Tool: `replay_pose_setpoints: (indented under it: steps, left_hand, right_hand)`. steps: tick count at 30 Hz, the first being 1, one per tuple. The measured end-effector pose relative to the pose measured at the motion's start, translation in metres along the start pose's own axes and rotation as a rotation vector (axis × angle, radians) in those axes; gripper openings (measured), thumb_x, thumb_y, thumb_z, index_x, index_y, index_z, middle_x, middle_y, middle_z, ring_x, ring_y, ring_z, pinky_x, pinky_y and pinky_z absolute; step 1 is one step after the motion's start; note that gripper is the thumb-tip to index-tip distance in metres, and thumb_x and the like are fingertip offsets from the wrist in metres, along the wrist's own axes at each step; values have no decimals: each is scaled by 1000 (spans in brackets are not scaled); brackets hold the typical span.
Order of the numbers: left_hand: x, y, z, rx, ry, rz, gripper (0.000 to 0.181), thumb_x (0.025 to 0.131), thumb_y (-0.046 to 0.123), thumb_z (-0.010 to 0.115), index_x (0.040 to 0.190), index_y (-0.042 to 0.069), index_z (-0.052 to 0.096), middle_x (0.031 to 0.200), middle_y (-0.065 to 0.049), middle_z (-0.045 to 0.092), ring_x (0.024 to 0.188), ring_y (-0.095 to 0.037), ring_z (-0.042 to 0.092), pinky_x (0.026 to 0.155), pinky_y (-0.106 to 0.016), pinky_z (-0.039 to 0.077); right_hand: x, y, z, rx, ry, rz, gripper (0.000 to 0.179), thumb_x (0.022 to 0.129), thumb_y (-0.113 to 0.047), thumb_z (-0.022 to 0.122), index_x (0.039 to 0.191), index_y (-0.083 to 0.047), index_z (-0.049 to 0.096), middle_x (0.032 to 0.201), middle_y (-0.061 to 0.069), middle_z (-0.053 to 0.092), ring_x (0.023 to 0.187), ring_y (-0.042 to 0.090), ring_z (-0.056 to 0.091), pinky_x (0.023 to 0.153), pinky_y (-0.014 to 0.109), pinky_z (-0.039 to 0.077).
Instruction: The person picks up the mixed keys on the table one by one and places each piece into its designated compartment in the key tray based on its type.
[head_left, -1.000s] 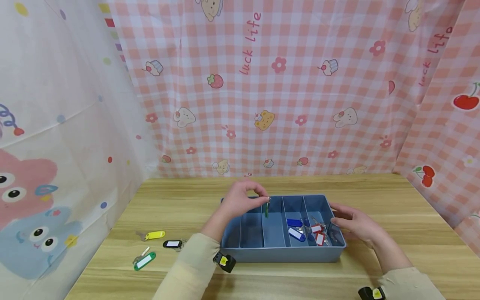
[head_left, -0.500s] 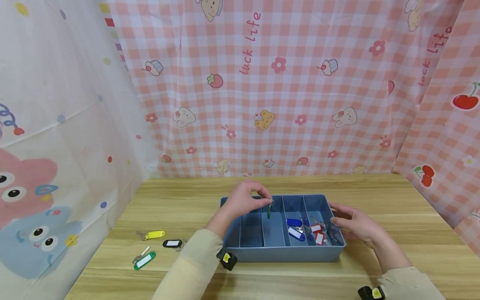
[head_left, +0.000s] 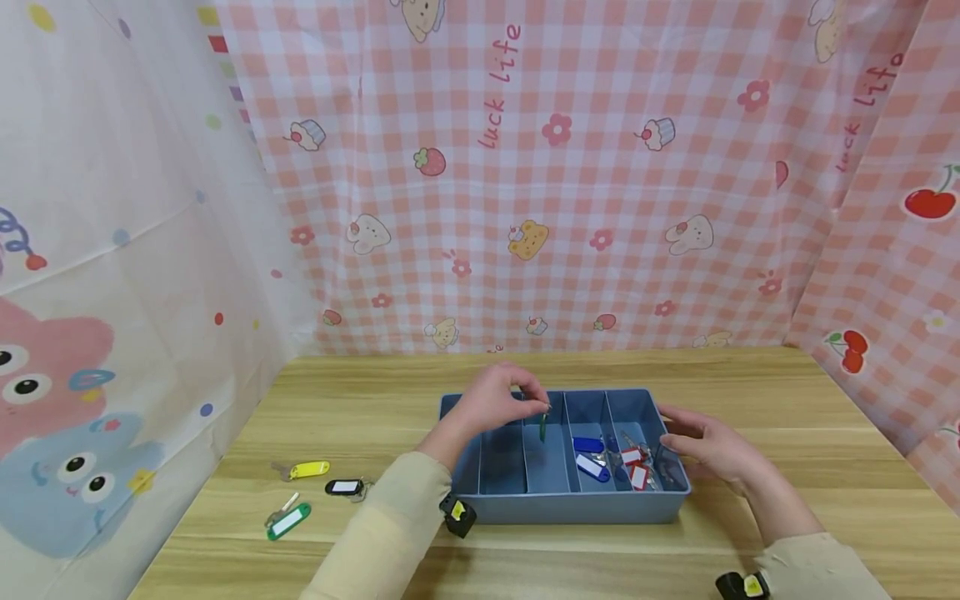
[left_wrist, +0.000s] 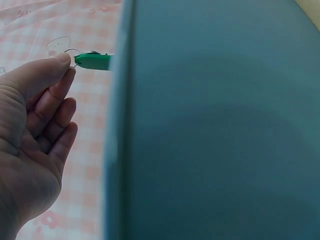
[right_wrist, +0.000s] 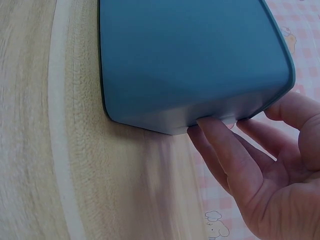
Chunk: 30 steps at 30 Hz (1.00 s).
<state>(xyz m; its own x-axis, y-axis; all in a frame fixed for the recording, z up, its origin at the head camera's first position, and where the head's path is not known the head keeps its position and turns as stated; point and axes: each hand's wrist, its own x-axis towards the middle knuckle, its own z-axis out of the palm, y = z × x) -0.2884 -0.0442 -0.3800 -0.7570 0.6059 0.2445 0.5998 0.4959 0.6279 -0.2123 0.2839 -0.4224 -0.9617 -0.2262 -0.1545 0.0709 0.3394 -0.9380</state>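
Note:
My left hand (head_left: 501, 400) pinches the metal ring of a green key tag (head_left: 543, 427) between thumb and fingertips. The tag hangs over the middle compartment of a blue-grey divided box (head_left: 562, 509). In the left wrist view the green tag (left_wrist: 94, 61) partly disappears behind the box's wall (left_wrist: 215, 125). At the box's right end my right hand (head_left: 712, 450) holds the side wall, thumb at the rim. Its fingers (right_wrist: 225, 155) lie against the outer wall in the right wrist view. Blue key tags (head_left: 592, 467) lie in the fourth compartment, red key tags (head_left: 638, 477) in the rightmost.
Left of the box, on the wooden table (head_left: 360, 417), lie a yellow key tag (head_left: 310, 470), a black key tag (head_left: 344, 487) and another green key tag (head_left: 288, 522), with keys. A pink checked cloth (head_left: 555, 183) hangs behind the table.
My left hand has moved slightly right and down with the green key tag, over the middle compartment. The right hand stays at the box's end.

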Motion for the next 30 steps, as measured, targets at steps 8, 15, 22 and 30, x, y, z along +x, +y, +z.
replay_pose_setpoints:
  steps: [8, 15, 22, 30]
  left_hand:
    - [2, 1, 2, 18, -18, -6, 5, 89, 21, 77, 86, 17, 77, 82, 16, 68, 91, -11, 55, 87, -35, 49]
    - [4, 1, 3, 37, -27, -38, 5, 89, 23, 77, 89, 18, 78, 86, 16, 68, 94, -10, 55, 87, -31, 47]
    - [3, 1, 3, -27, -31, -43, 18, 89, 18, 77, 103, 8, 76, 94, 8, 71, 99, -15, 61, 93, -42, 50]
    - [-4, 1, -1, -23, -29, 36, 23, 88, 17, 78, 109, 9, 74, 103, 4, 71, 102, -17, 61, 95, -42, 48]
  right_hand:
    - [1, 0, 0, -3, 2, -1, 63, 98, -7, 58, 150, 9, 26, 144, 41, 33, 120, 47, 51, 87, 55, 52]
    - [1, -1, 0, -27, 0, 2, 63, 99, -8, 58, 151, 8, 26, 145, 40, 33, 121, 48, 50, 86, 55, 52]
    - [0, -2, 0, -49, 8, 7, 63, 99, -9, 58, 150, 8, 28, 144, 40, 34, 121, 48, 50, 86, 54, 53]
    - [0, -1, -1, -57, 8, 0, 63, 99, -10, 58, 151, 8, 27, 145, 39, 34, 122, 48, 50, 87, 54, 53]
